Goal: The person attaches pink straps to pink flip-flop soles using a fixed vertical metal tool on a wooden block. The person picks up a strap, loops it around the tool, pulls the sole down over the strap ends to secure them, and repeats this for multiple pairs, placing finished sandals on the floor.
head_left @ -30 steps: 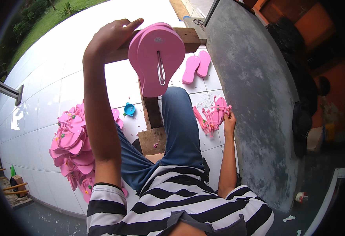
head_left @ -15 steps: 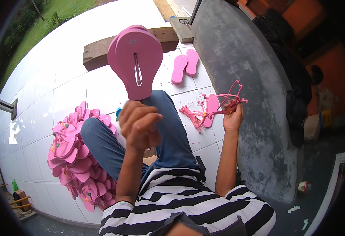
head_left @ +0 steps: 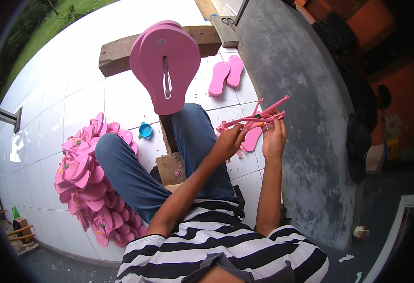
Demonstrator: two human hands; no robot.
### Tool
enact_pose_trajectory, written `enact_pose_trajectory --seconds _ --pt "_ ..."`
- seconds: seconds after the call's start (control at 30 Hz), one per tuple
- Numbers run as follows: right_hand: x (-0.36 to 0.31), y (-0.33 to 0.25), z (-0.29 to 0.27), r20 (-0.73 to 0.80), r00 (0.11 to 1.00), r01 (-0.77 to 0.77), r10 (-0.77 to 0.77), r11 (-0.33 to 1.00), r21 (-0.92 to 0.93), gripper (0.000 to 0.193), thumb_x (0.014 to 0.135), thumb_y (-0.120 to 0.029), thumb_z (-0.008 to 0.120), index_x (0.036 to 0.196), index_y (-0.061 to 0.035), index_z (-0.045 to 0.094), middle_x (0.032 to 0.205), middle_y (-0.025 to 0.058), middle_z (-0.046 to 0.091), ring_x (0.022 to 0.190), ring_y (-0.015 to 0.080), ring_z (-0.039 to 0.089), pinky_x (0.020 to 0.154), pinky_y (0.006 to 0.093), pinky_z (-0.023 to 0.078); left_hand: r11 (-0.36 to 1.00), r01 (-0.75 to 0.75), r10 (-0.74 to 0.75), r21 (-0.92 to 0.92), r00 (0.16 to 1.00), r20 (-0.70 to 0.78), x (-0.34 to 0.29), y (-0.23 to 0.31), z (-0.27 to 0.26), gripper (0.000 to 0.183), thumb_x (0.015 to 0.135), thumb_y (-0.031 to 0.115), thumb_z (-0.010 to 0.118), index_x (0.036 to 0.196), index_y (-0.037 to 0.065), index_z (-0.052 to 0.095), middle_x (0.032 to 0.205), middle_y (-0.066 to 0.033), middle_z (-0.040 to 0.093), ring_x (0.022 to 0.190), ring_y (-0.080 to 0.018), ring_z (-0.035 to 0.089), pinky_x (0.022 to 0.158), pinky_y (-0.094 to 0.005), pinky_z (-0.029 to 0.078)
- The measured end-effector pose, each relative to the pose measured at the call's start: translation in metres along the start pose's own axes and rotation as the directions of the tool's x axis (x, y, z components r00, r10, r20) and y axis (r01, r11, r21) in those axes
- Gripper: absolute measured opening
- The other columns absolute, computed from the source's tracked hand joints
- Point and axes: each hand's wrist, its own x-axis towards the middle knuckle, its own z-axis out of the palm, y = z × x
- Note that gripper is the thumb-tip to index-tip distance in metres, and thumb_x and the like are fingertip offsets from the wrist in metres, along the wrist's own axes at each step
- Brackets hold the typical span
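Note:
A bunch of pink flip-flop straps point(head_left: 277, 104), some with small green and yellow ornaments, is held up in front of me on the right. My right hand point(head_left: 274, 137) is closed round the bunch from beneath. Across my body reaches my left hand point(head_left: 230, 141), its fingers pinching the straps' left ends. Under the straps, a pink sole point(head_left: 252, 138) lies on the tiles, partly covered by my hands. Above my knee, a few pink soles point(head_left: 145, 61) rest stacked against a wooden beam, with a looped metal tool point(head_left: 167, 85) sticking out of the top one.
A heap of pink flip-flops point(head_left: 94, 188) lies left of my legs. Between my knees and the heap sits a small blue cup point(head_left: 145, 130). The wooden beam point(head_left: 115, 56) stands ahead. Two thick pink soles point(head_left: 219, 78) lie near the grey wall point(head_left: 301, 118). Scissors point(head_left: 227, 21) rest on a ledge.
My left hand has moved from in front of the stacked soles to the right and now grips the straps. The right hand still holds the bunch, slightly shifted.

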Motion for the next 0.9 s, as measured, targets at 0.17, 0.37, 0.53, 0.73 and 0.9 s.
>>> enact_pose_trajectory --seconds 0.17,0.37,0.53,0.73,0.9 --pt "-0.001 0.005 0.0 -0.083 0.996 -0.029 0.02 0.993 -0.111 0.033 0.1 -0.014 0.041 0.131 -0.0032 0.047 0.117 0.0077 0.056 0.105 0.0158 0.057 0.091 0.0357 0.047 0.999 0.043 -0.043 -0.001 0.996 -0.077 0.0 0.007 -0.002 0.023 0.099 0.02 0.055 0.109 0.0 0.053 0.066 -0.013 0.061 0.057 -0.0237 0.061 0.055 -0.0352 0.045" --pt "0.007 0.028 -0.008 0.086 0.984 0.174 -0.154 0.923 -0.344 0.023 0.104 -0.023 0.047 0.114 -0.0034 0.052 0.104 0.0063 0.057 0.094 0.0139 0.057 0.083 0.0274 0.047 0.994 0.016 -0.003 0.111 0.994 -0.113 -0.002 0.004 0.008 0.022 0.098 0.021 0.056 0.107 0.0 0.053 0.07 -0.0174 0.064 0.061 -0.0315 0.065 0.057 -0.0416 0.046" --pt "0.009 -0.009 0.007 -0.207 0.904 0.319 -0.374 0.913 -0.255 0.025 0.105 -0.028 0.044 0.109 -0.0034 0.048 0.101 0.0074 0.056 0.091 0.0162 0.059 0.081 0.0316 0.05 0.974 0.059 -0.029 0.22 0.99 -0.137 -0.001 -0.006 0.007 0.022 0.097 0.022 0.057 0.098 0.0 0.057 0.075 -0.0199 0.065 0.069 -0.0395 0.064 0.062 -0.0458 0.049" --pt "0.016 -0.055 -0.01 -0.213 0.834 0.45 -0.51 0.85 -0.273 0.027 0.104 -0.031 0.045 0.111 -0.0054 0.05 0.097 0.0085 0.058 0.088 0.0204 0.061 0.076 0.0357 0.053 0.87 0.13 -0.127 0.476 0.991 -0.038 -0.003 -0.001 0.017 0.025 0.094 0.024 0.058 0.099 0.0 0.057 0.09 -0.019 0.066 0.085 -0.0357 0.065 0.071 -0.0473 0.052" --pt "0.001 -0.058 0.0 -0.126 0.952 0.255 -0.28 0.949 -0.184 0.028 0.105 -0.031 0.041 0.108 -0.0047 0.05 0.089 0.0075 0.057 0.077 0.0171 0.058 0.071 0.0329 0.051 0.975 -0.091 0.106 0.204 0.992 -0.067 0.002 -0.001 0.013 0.032 0.097 0.024 0.053 0.116 -0.002 0.056 0.115 -0.0201 0.061 0.108 -0.0318 0.06 0.088 -0.0409 0.049"
